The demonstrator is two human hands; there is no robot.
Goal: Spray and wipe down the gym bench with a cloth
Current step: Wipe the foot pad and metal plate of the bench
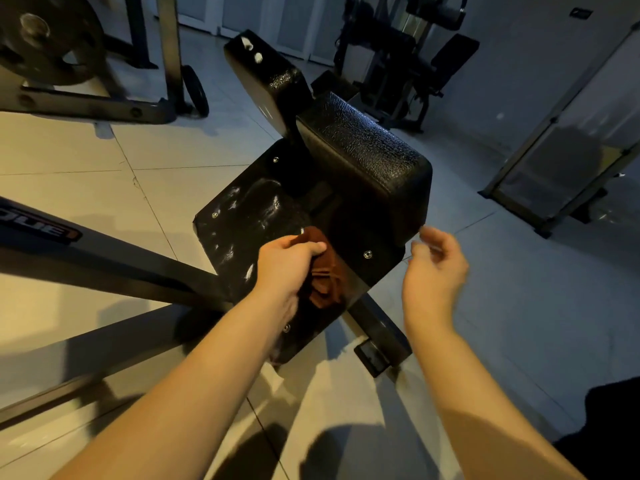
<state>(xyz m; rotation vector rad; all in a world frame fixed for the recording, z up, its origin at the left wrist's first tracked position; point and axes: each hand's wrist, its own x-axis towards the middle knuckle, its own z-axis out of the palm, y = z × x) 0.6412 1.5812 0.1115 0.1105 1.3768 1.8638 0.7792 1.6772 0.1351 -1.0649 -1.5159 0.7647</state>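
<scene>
The black gym bench stands in the middle of the view. Its flat seat panel shows wet streaks and white foam patches. A raised textured pad rises behind the panel, and a second pad further back carries white spots. My left hand grips a brown cloth and holds it against the seat panel's near right part. My right hand hovers to the right of the bench, fingers loosely curled, holding nothing. No spray bottle is in view.
Black steel frame bars run across the tiled floor at left. A weight plate on a rack stands at the top left. Another gym machine is behind the bench, and a metal-framed panel leans at right.
</scene>
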